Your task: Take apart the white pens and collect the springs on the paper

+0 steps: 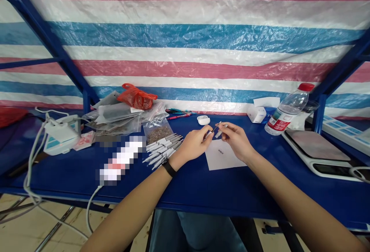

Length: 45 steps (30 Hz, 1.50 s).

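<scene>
My left hand [194, 143], with a black band on its wrist, is closed in a pinch on a slim pen part. A thin dark pen refill [216, 127] slants up from its fingertips toward the other hand. Facing it, my right hand [236, 141] pinches a short white-and-silver pen barrel piece [220, 131]. Both hands hover close together over the top edge of a white paper sheet [215, 161]. A small dark mark or piece [220, 152], too small to name, shows on the paper. Several white-and-silver pens [163, 150] lie in a bundle left of my left hand.
A white earbud case [203, 120] sits behind my hands. Plastic bags [118, 115], a red bag [137, 97] and coloured pens [180, 114] lie back left. At right stand a red-capped bottle [285, 111], a small box [256, 114] and a scale [319, 150]. Cables [30, 167] hang left.
</scene>
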Each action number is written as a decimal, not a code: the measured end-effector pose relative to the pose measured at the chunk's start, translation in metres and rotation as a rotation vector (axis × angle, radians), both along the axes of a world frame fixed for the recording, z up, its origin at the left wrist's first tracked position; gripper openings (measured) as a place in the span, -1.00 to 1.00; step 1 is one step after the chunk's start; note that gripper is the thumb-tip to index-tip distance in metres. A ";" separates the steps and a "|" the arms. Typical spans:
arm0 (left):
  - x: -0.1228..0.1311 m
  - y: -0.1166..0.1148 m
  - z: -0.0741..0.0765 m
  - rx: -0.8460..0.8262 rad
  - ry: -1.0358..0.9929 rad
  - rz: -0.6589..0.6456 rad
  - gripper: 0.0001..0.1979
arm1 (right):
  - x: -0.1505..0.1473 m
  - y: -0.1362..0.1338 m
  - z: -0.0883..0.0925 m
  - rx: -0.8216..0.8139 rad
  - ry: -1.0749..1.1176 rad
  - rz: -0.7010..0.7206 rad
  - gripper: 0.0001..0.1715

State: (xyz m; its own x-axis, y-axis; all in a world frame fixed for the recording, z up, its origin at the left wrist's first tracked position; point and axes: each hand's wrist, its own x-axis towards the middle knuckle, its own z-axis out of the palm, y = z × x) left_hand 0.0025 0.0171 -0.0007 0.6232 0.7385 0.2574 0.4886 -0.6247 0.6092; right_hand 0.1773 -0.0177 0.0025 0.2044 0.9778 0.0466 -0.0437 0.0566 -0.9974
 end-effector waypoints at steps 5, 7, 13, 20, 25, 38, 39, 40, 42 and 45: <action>-0.018 0.005 0.007 -0.058 0.173 -0.094 -0.92 | -0.002 0.000 -0.001 -0.050 0.002 0.048 -0.45; -0.025 0.007 0.009 -0.100 0.164 -0.096 -0.92 | -0.006 -0.001 -0.003 -0.074 0.014 0.057 -0.46; -0.034 0.012 0.010 -0.127 0.097 -0.088 -0.90 | -0.016 -0.001 -0.009 -0.143 0.129 0.031 -0.39; -0.038 0.012 0.016 -0.140 0.107 -0.135 -0.87 | -0.023 0.005 -0.006 -0.108 0.175 0.007 -0.34; -0.055 0.022 0.023 -0.101 0.215 -0.069 -0.85 | -0.003 0.009 0.005 -0.061 0.123 -0.063 -0.35; -0.054 0.021 0.014 -0.313 0.145 -0.061 -0.93 | -0.044 0.001 -0.010 -0.170 -0.264 0.239 -0.55; -0.054 0.020 0.014 -0.328 0.150 -0.062 -0.91 | -0.043 0.002 -0.009 -0.160 -0.309 0.243 -0.55; -0.055 0.020 0.015 -0.335 0.159 -0.067 -0.90 | -0.041 0.001 -0.008 -0.150 -0.363 0.252 -0.57; -0.056 0.019 0.017 -0.353 0.185 -0.089 -0.86 | -0.038 0.000 -0.005 -0.132 -0.484 0.298 -0.62; -0.058 0.019 0.019 -0.406 0.235 -0.134 -0.83 | -0.036 -0.003 -0.003 -0.114 -0.674 0.393 -0.69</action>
